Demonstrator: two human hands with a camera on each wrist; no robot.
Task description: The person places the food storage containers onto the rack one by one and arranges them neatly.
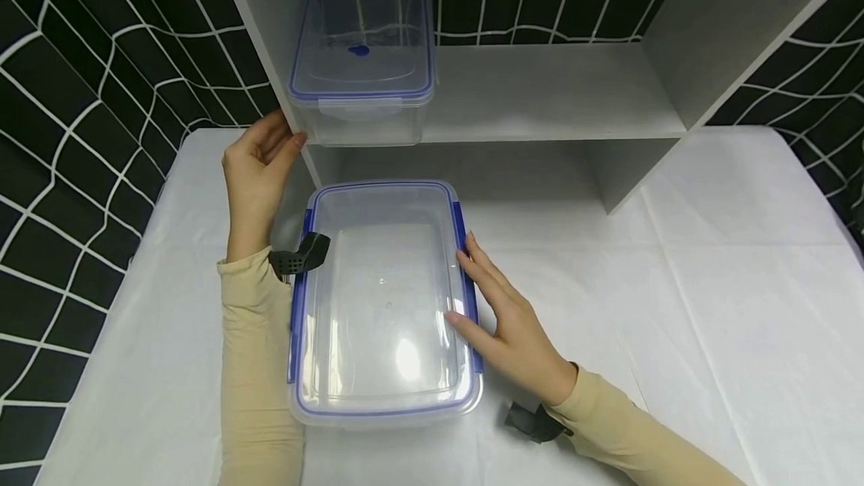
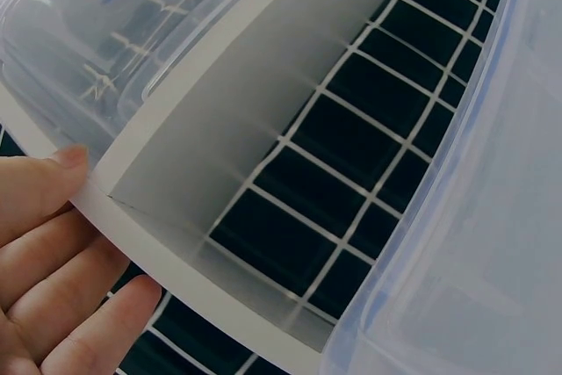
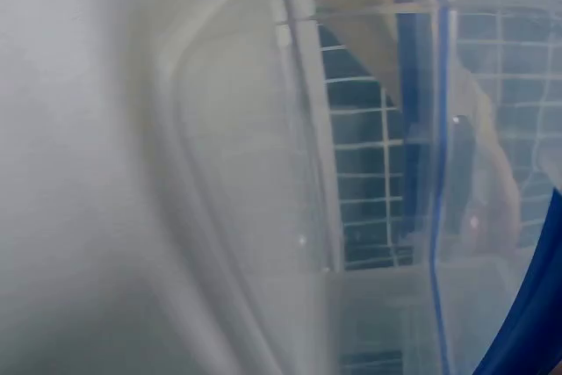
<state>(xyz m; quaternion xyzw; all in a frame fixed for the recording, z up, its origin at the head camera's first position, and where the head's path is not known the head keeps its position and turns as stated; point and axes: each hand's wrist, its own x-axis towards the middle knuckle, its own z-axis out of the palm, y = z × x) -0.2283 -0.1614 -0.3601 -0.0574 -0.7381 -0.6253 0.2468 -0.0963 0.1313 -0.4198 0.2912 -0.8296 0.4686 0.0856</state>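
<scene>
My left hand [image 1: 256, 171] is at the left side panel of a white shelf unit [image 1: 553, 88]; in the left wrist view its thumb lies on the panel's front edge and the other fingers curl along the outer side. A large clear plastic container [image 1: 385, 298] with a blue-rimmed lid and blue side clips stands in front of the shelf. My right hand [image 1: 513, 321] rests against its right side, fingers extended, the thumb over the lid's edge. A smaller clear container [image 1: 364, 43] with a blue-rimmed lid sits on the shelf's upper board at the left.
The shelf unit's right side panel [image 1: 641, 171] stands on the white-covered table [image 1: 709, 321]. Dark walls with white netting [image 1: 74, 171] surround the table. The large container's far end reaches close to the shelf's lower opening.
</scene>
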